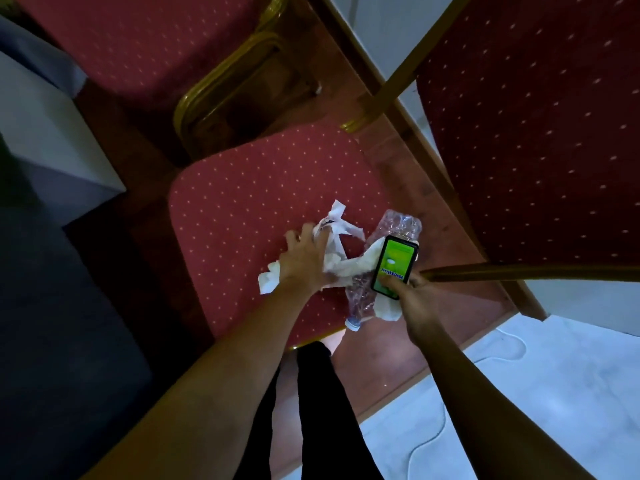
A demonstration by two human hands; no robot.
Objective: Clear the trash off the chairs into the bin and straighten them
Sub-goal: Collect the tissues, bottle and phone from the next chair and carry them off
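Note:
A red dotted chair seat point(235, 216) lies below me. On it my left hand point(304, 258) closes around crumpled white paper and tissue point(337, 230). My right hand point(412, 296) grips a green Mentos box point(394, 263), a crushed clear plastic bottle point(398, 225) with its white cap toward me, and a white tissue. The bottle hangs over the seat's right edge. No bin is in view.
A second red chair point(145, 43) with a gold frame point(214, 95) stands behind. A third chair's red backrest point(540, 133) rises at the right. White tablecloth point(45, 140) at the left. A white cable point(436, 434) runs across the pale floor.

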